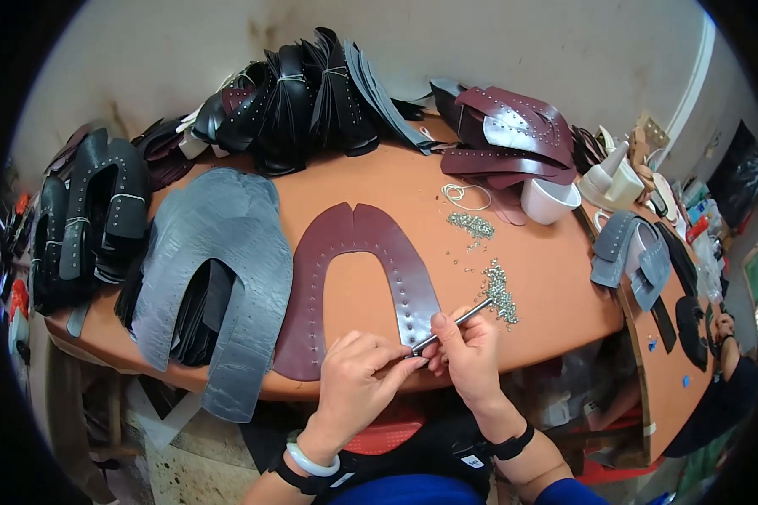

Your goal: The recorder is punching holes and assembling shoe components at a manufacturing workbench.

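A dark red, horseshoe-shaped leather piece (358, 244) with rows of punched holes lies flat on the orange table (556, 286). My right hand (467, 353) grips a thin metal rod tool (453, 324), tip angled down at the piece's right arm near the front edge. My left hand (354, 379) pinches at that same spot beside the tool tip; whatever small thing it pinches is hidden by the fingers. Two heaps of small metal eyelets (499, 290) lie just right of the piece.
Grey leather pieces (219, 261) are stacked on the left, black bundled pieces (303, 101) at the back and far left. More dark red pieces (514, 135), a white cup (549, 200) and rubber bands (466, 195) sit back right. Another person (724, 370) is at the right.
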The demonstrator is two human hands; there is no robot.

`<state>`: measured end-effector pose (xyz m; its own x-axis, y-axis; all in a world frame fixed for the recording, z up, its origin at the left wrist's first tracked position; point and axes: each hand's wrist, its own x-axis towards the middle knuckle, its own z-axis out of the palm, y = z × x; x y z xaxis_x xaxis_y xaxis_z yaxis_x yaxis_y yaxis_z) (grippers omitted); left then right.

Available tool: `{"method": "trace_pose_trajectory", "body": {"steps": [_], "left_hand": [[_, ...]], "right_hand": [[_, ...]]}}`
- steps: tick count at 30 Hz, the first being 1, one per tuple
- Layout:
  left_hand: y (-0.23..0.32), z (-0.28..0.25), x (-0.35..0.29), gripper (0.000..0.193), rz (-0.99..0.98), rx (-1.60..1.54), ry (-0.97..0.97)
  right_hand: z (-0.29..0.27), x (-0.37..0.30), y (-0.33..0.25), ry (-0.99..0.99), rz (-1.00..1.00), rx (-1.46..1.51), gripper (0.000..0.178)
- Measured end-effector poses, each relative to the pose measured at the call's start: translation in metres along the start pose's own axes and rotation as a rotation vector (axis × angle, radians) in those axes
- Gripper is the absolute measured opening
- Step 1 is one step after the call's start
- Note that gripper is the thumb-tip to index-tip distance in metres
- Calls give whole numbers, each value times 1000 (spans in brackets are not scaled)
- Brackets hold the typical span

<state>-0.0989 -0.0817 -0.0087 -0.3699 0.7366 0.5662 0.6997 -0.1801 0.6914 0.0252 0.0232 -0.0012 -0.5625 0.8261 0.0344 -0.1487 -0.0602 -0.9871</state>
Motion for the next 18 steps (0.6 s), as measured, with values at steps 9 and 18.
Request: {"method": "trace_pose_trajectory", "body": {"steps": [9, 18], "left_hand": [[5, 5, -4, 10, -50, 35, 38], [14, 14, -6, 8, -122, -102, 96]], "right_hand": [[-2, 2, 3, -19, -19, 111, 26], [-5, -1, 12, -76, -102, 283, 17]]}}
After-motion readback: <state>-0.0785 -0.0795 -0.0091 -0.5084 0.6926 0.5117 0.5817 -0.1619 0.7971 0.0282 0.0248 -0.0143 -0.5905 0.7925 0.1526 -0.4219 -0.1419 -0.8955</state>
